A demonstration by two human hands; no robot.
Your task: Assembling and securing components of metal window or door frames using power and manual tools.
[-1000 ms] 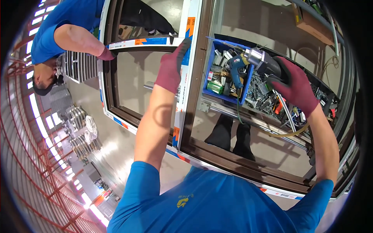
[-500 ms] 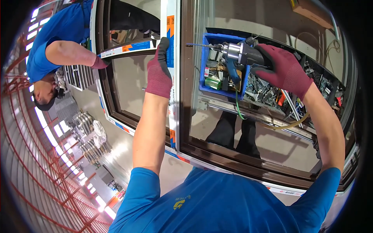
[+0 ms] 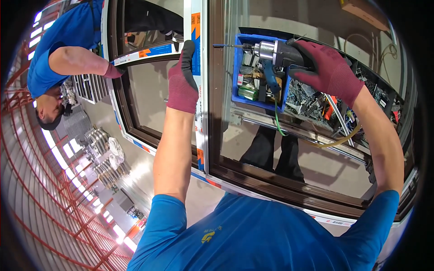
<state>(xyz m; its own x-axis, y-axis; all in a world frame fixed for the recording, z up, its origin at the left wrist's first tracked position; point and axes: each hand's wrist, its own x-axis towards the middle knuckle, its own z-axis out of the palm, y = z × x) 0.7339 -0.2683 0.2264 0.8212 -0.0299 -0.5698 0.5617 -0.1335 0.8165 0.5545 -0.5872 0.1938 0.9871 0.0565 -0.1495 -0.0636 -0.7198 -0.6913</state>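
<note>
My right hand (image 3: 327,65), in a maroon and black glove, holds a power drill (image 3: 271,52) with a silver body and blue handle. Its thin bit points left, and the tip overlaps the brown inner side of a window frame (image 3: 217,99); whether it has entered the metal I cannot tell. A green hose (image 3: 277,118) hangs from the handle. My left hand (image 3: 184,79), gloved alike, grips the frame's upright middle bar, which carries white, blue and orange protective film; some fingers are hidden behind it.
Beneath the frame opening, a blue bin (image 3: 236,86) of small parts sits beside a dark tray (image 3: 312,108) of loose screws and fittings. A co-worker (image 3: 68,58) in blue has a gloved hand on the frame's left side. Stacked metal profiles (image 3: 108,167) stand on the floor at left.
The drill has shifted slightly left and up with my right hand, its bit reaching further over the brown frame. My left hand stays on the bar.
</note>
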